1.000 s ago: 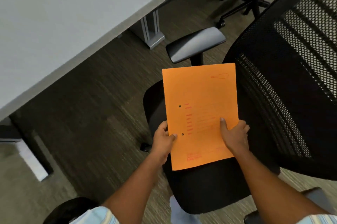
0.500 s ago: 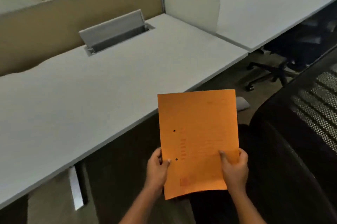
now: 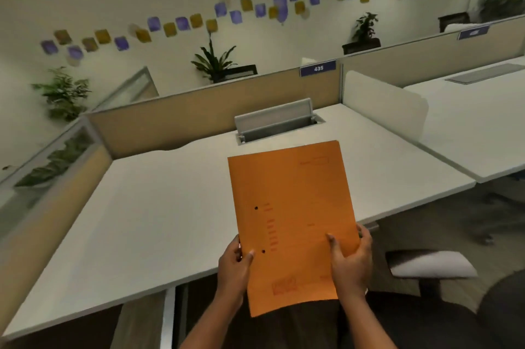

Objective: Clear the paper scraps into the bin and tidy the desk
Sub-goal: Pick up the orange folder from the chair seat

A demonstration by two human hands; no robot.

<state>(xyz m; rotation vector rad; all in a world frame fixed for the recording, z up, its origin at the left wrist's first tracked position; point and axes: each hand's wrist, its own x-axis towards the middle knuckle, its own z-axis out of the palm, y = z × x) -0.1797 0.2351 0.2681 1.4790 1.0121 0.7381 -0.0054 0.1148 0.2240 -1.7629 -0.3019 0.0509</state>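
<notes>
An orange folder [image 3: 292, 206] with two punch holes and red print is held upright-tilted in front of me, over the front edge of the white desk [image 3: 159, 206]. My left hand [image 3: 234, 269] grips its lower left edge, thumb on the face. My right hand [image 3: 350, 263] grips its lower right edge, thumb on the front and fingers behind. No paper scraps or bin show in this view.
A grey cable flap [image 3: 274, 120] stands open at the desk's back. Beige partitions [image 3: 216, 104] and a white divider [image 3: 383, 106] fence the desk. A black chair with a grey armrest [image 3: 429, 263] is at my right. Potted plants [image 3: 214, 60] line the wall.
My view has swung up from the floor and chair to the desk and wall. The folder stays in both hands and now hangs over the desk's front edge.
</notes>
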